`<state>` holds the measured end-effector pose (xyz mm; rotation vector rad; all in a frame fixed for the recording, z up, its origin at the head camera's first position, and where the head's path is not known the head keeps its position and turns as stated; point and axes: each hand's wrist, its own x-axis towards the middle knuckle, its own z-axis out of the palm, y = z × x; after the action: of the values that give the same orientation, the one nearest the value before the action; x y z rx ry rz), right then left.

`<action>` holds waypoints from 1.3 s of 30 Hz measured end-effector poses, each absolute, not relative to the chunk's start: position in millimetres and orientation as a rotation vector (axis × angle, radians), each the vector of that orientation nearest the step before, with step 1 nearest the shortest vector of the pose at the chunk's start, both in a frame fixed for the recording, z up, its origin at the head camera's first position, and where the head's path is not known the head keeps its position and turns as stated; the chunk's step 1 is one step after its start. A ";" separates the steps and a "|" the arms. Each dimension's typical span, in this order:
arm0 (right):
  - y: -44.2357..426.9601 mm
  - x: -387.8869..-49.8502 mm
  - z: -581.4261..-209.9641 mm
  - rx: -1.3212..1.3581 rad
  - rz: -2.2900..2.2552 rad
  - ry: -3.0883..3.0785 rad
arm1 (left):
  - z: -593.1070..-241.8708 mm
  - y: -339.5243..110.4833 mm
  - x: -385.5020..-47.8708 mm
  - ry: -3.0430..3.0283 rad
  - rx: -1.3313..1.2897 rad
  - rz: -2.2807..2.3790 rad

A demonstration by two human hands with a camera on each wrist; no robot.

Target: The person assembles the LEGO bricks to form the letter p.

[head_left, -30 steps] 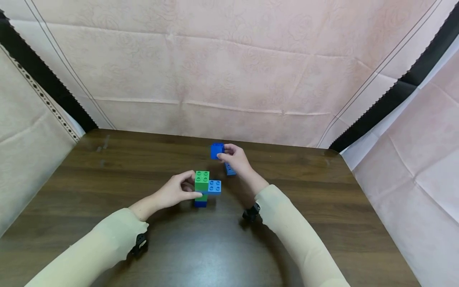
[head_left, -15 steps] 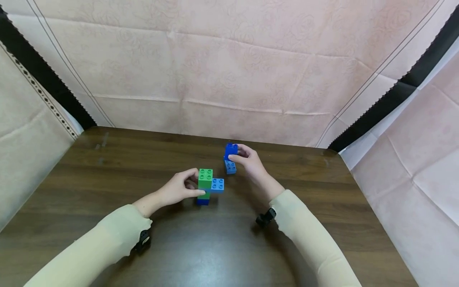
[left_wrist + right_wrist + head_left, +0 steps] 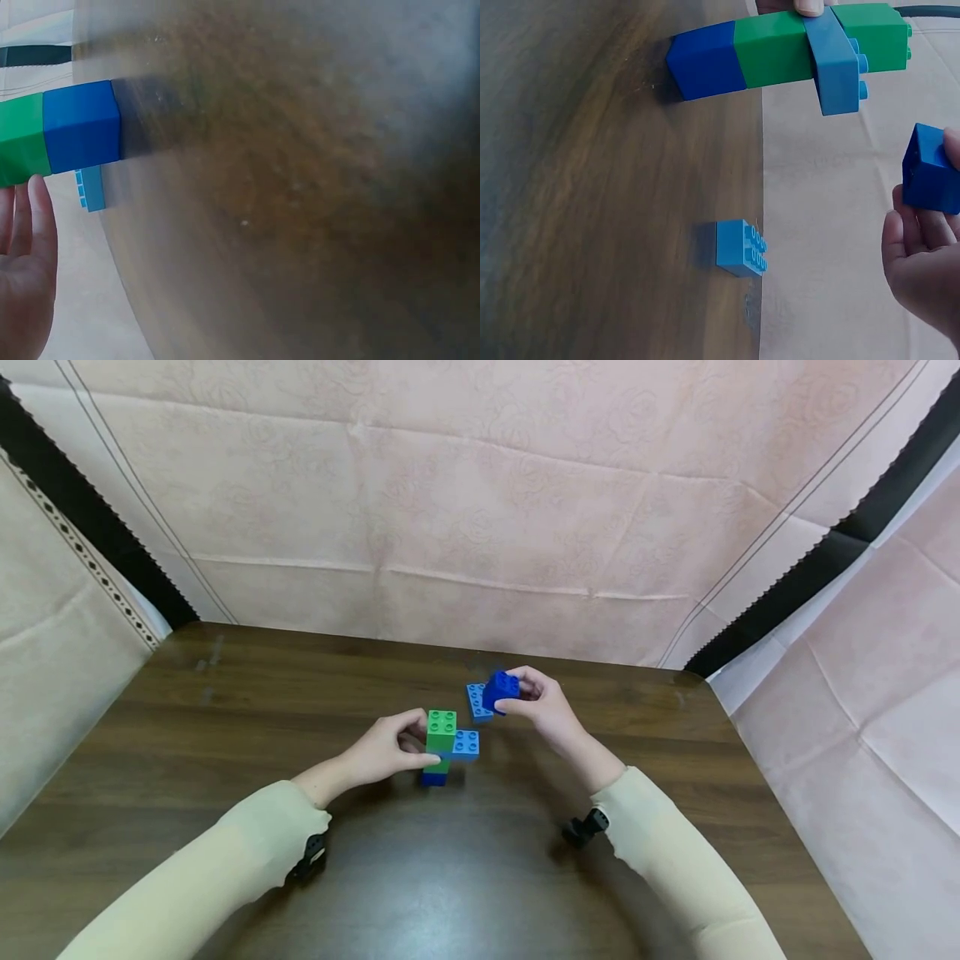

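My left hand (image 3: 386, 750) grips a stack of toy building bricks by its left side. From the table up, the stack has a dark blue brick (image 3: 82, 126), a green brick (image 3: 774, 49), a light blue brick (image 3: 466, 744) jutting to the right, and a top green brick (image 3: 441, 730). Tilted between the thumb and fingers of my right hand (image 3: 546, 702) is a loose dark blue brick (image 3: 502, 689), held above the table. Just left of it, a flat light blue brick (image 3: 739, 248) lies studs up, partly covered by the held brick in the head view.
The brown wooden table (image 3: 360, 877) ends at a pale fabric wall (image 3: 450, 510) behind the bricks. Similar fabric hangs at both sides. A black wrist device (image 3: 307, 856) sits at the left sleeve, and another black device (image 3: 585, 828) at the right.
My right hand has carried the dark blue brick rightward, across the flat light blue brick, and tilted it. My left hand and the stack have shifted slightly right.
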<state>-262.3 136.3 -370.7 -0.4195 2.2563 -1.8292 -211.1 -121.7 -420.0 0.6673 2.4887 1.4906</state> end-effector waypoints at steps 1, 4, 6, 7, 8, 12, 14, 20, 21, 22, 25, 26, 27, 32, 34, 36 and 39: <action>137.9 -261.1 -370.3 -0.423 -1.825 2.261 | -419.9 -121.2 -212.0 2.487 0.675 1.490; 141.7 -257.1 -368.6 -0.456 -1.794 2.298 | -418.6 -119.1 -214.6 2.487 0.682 1.482; 143.5 -255.0 -367.9 -0.477 -1.759 2.336 | -417.8 -117.5 -216.0 2.483 0.681 1.482; 144.2 -254.0 -367.6 -0.483 -1.746 2.346 | -417.6 -116.7 -216.8 2.478 0.679 1.484; 144.8 -252.9 -367.2 -0.489 -1.730 2.358 | -417.5 -115.9 -217.5 2.472 0.677 1.488; 146.1 -249.8 -367.6 -0.511 -1.666 2.377 | -417.9 -114.3 -219.2 2.451 0.682 1.505; 145.9 -247.8 -368.3 -0.529 -1.641 2.380 | -418.3 -114.3 -219.5 2.439 0.685 1.515; 142.9 -243.5 -374.8 -0.582 -1.555 2.390 | -418.4 -113.8 -219.6 2.420 0.681 1.523; 142.4 -243.1 -376.3 -0.592 -1.536 2.399 | -418.3 -113.6 -219.8 2.420 0.680 1.524; 141.9 -242.8 -377.4 -0.601 -1.522 2.407 | -418.2 -113.5 -219.9 2.422 0.680 1.522; 140.9 -242.2 -379.8 -0.612 -1.502 2.420 | -418.3 -113.2 -220.5 2.420 0.684 1.526; 140.7 -242.1 -380.3 -0.617 -1.497 2.424 | -418.2 -113.2 -220.5 2.419 0.685 1.528; 140.6 -242.0 -380.4 -0.616 -1.494 2.425 | -418.1 -113.3 -220.4 2.420 0.687 1.529; 140.6 -241.3 -380.4 -0.610 -1.491 2.420 | -418.8 -114.0 -220.2 2.422 0.696 1.534; 140.6 -240.7 -379.7 -0.610 -1.485 2.421 | -419.6 -114.0 -220.7 2.422 0.693 1.532; 140.3 -240.1 -379.0 -0.614 -1.476 2.426 | -420.5 -114.0 -221.2 2.421 0.686 1.532; 139.5 -239.3 -377.6 -0.627 -1.459 2.443 | -422.0 -114.4 -222.3 2.418 0.679 1.535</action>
<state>-239.3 139.5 -377.6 -0.6270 2.4426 -1.4589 -222.3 -114.4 -422.0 0.6793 2.4180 1.5348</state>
